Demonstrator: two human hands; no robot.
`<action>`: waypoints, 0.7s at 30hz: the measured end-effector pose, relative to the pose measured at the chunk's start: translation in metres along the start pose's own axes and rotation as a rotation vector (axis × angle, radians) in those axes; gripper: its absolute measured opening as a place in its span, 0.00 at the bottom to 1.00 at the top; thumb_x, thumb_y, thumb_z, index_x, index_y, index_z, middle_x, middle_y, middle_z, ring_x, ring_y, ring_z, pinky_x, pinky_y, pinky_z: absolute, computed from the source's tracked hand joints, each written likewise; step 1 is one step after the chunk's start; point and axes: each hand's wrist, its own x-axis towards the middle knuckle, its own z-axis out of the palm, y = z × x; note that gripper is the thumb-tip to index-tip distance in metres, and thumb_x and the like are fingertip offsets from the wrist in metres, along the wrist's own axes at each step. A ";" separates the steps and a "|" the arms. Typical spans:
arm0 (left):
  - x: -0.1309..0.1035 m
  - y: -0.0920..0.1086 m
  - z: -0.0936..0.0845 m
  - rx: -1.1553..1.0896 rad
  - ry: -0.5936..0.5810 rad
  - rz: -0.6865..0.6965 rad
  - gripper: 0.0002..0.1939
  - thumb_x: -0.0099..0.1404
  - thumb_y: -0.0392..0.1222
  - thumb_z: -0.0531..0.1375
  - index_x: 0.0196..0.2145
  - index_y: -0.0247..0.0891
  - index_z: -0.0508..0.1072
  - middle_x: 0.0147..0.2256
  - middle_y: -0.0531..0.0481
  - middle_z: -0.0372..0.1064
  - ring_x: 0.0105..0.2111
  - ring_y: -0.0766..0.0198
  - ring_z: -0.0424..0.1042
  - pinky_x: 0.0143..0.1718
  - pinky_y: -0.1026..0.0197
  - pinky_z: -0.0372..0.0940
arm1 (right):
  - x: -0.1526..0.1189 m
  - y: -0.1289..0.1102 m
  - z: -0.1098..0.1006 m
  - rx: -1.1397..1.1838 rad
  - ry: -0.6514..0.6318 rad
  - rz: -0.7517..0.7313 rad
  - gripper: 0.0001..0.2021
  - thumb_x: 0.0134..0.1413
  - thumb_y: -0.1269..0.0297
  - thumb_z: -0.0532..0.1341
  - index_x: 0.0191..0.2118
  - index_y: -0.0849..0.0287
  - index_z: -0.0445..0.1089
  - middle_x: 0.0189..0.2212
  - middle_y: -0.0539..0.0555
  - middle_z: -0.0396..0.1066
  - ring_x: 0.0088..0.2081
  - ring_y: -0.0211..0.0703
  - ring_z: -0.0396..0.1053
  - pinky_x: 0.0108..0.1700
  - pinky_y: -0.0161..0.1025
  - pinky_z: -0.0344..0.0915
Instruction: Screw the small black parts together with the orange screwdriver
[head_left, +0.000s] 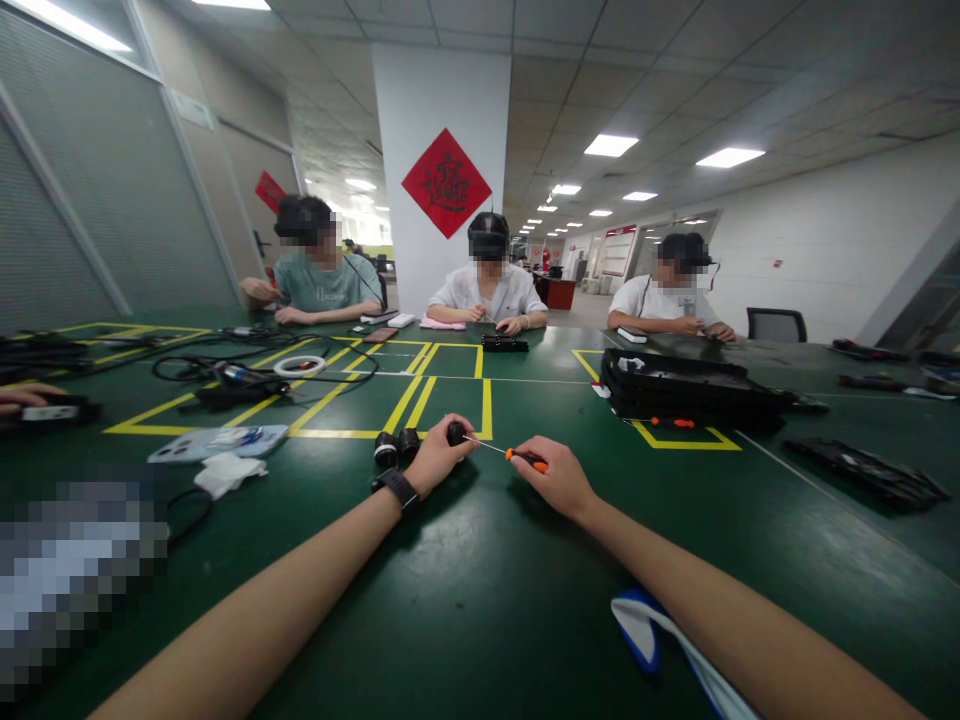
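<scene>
My left hand (440,455) holds a small round black part (456,433) above the green table (450,610). In my right hand (556,477) is a screwdriver (526,460) with an orange and black handle. Its thin shaft points left, and the tip is at or very near the black part; contact is too small to tell. Two black cylindrical parts (397,448) stand just left of my left hand, one with a pale ring. A dark watch is on my left wrist.
Three people sit across the table. Black trays (690,388) and another orange screwdriver (673,423) lie to the right. Cables, a light-blue phone (217,443) and crumpled tissue (229,474) are at left. A blue-white strap (660,640) lies under my right forearm.
</scene>
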 end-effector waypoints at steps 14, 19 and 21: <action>0.000 -0.001 -0.001 0.078 0.028 0.042 0.10 0.51 0.43 0.59 0.32 0.37 0.66 0.29 0.53 0.65 0.30 0.66 0.64 0.33 0.63 0.59 | -0.002 0.001 0.002 0.038 0.008 0.036 0.11 0.49 0.59 0.57 0.38 0.56 0.67 0.24 0.48 0.67 0.26 0.36 0.64 0.30 0.32 0.58; 0.001 -0.001 -0.001 0.052 0.023 0.011 0.11 0.51 0.44 0.59 0.33 0.38 0.66 0.29 0.53 0.65 0.29 0.67 0.64 0.32 0.64 0.59 | -0.002 0.001 0.001 0.034 0.019 0.028 0.10 0.49 0.60 0.57 0.38 0.56 0.67 0.23 0.48 0.66 0.25 0.36 0.63 0.30 0.32 0.58; 0.000 -0.001 -0.001 0.040 0.012 0.008 0.11 0.51 0.43 0.59 0.33 0.38 0.65 0.30 0.53 0.65 0.29 0.67 0.64 0.32 0.64 0.59 | -0.002 0.002 0.002 0.033 0.022 0.024 0.11 0.49 0.60 0.57 0.38 0.56 0.67 0.24 0.48 0.66 0.25 0.36 0.63 0.30 0.32 0.58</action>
